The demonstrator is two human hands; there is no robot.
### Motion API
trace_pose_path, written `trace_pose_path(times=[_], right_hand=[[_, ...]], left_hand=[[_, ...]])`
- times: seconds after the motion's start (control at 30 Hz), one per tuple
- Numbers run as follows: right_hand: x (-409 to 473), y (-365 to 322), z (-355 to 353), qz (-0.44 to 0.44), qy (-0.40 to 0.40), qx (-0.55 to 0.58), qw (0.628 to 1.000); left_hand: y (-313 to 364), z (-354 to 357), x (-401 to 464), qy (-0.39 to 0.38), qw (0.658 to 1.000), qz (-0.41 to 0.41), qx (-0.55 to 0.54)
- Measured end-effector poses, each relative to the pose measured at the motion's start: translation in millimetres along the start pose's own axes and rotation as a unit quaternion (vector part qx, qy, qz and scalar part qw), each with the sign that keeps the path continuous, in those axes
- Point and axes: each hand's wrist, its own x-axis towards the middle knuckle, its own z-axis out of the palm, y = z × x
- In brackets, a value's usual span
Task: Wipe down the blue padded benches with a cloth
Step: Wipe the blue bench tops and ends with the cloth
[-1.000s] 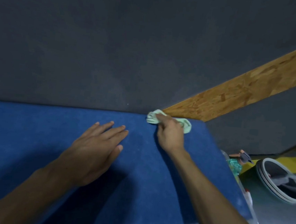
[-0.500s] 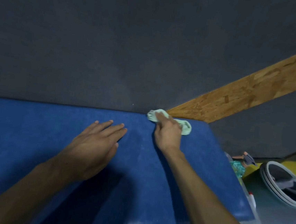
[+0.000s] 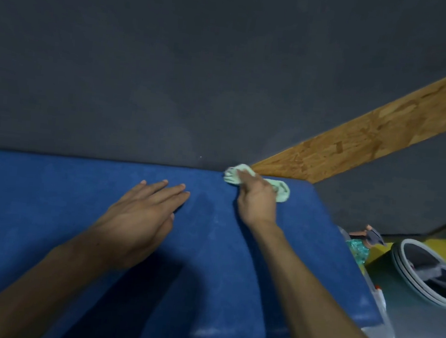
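**Cloth pressed at the far edge of the blue pad**

No brand, label or writing can be read anywhere in the head view.

The right hand (image 3: 255,200) is curled down over a crumpled pale green cloth (image 3: 282,190), fingers closed on it, pressing it to the blue padded table (image 3: 49,206) at its far edge, near the right corner and just below the dark grey wall (image 3: 171,68). The cloth shows on both sides of the knuckles. The left hand (image 3: 136,220) lies flat and open on the pad, fingers spread forward, holding nothing, well apart from the cloth. A slanting wooden board (image 3: 369,134) rises behind the corner. Right of the table stand a grey bucket (image 3: 424,272) and a blurred spray bottle (image 3: 368,234)
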Motion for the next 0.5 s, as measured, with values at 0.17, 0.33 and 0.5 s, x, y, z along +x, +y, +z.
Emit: trace_pose_path(times=[0.17, 0.33, 0.5], right_hand=[[-17.7, -30.1, 0.9, -0.16, -0.048, 0.009, 0.986], [9.0, 37.9, -36.0, 0.058, -0.026, -0.046, 0.997], [4.3, -19.2, 0.8, 0.058, 0.013, -0.044, 0.997]], left_hand=[[0.0, -3.3, -1.3, -0.006, 1.0, -0.001, -0.009], [-6.3, -6.1, -8.6, -0.013, 1.0, -0.004, 0.007], [-13.5, -13.2, -17.4, -0.009, 1.0, -0.019, 0.009]])
